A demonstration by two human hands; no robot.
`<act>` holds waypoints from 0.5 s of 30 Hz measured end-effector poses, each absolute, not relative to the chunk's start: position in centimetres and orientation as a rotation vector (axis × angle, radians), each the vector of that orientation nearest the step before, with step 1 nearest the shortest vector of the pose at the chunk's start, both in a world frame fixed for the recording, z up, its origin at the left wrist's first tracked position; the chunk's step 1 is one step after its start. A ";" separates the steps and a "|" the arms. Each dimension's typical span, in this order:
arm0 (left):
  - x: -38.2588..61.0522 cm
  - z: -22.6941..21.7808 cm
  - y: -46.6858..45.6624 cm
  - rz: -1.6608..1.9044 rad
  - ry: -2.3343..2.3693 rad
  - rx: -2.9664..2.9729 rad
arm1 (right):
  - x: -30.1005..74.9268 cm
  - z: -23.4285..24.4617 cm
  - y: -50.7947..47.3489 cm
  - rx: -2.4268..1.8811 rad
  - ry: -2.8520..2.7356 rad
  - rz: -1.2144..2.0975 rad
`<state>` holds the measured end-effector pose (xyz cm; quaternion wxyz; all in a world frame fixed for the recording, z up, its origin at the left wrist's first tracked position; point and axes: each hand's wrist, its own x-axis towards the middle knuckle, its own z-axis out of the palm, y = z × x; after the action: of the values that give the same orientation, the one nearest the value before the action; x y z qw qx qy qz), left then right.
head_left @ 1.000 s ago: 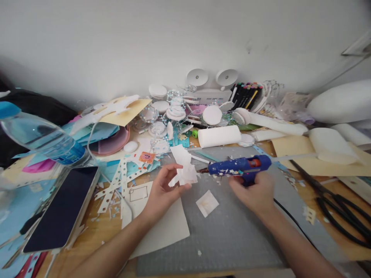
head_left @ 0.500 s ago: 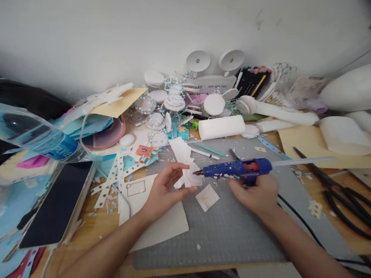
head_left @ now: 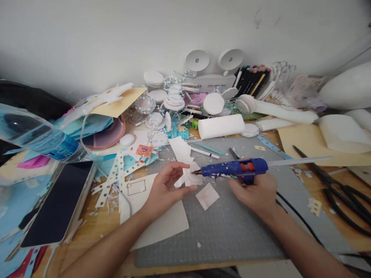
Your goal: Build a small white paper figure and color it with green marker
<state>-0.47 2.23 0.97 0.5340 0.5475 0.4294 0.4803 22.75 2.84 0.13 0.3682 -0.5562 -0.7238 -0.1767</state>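
My left hand (head_left: pixel 165 187) pinches a small jagged white paper cut-out (head_left: pixel 189 177) between thumb and fingers, held just above a grey cutting mat (head_left: pixel 232 231). My right hand (head_left: pixel 255 193) grips a blue hot glue gun (head_left: pixel 234 168) spotted with white bits, a clear glue stick poking out of its back. The gun's nozzle touches the right side of the cut-out. A small white paper square (head_left: pixel 207 196) lies on the mat below the nozzle. A larger white paper piece (head_left: pixel 181 150) lies just behind the cut-out.
A phone (head_left: pixel 58 202) and a tilted water bottle (head_left: pixel 40 141) are at the left. Black scissors (head_left: pixel 339 189) lie at the right. White foam rolls (head_left: pixel 222 126), discs, markers (head_left: pixel 252 81) and paper scraps crowd the back. The gun's black cord (head_left: pixel 301 224) runs right.
The glue gun's nozzle has moved left onto the paper cut-out in my left hand. The view has tilted a little, shifting the desk's clutter upward in the frame.
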 end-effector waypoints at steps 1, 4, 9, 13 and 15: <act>-0.5 1.0 2.3 1.147 1.016 1.303 | 22.8 0.1 2.8 -1.419 -1.862 -0.459; -0.5 1.0 2.3 1.146 1.008 1.303 | 22.9 0.1 2.9 -1.411 -1.856 -0.485; -0.5 1.2 2.2 1.139 1.031 1.295 | 23.2 -0.3 2.9 -1.458 -1.843 -0.507; -0.5 1.4 2.1 1.143 0.998 1.286 | 23.4 -0.3 3.0 -1.507 -1.817 -0.499; -0.6 1.4 2.1 1.147 0.985 1.277 | 23.4 -0.2 3.0 -1.532 -1.805 -0.478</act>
<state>-0.58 2.11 1.38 0.5490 0.5393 0.4159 0.4845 23.42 3.00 -0.17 0.3551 -0.5929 -0.6986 -0.1852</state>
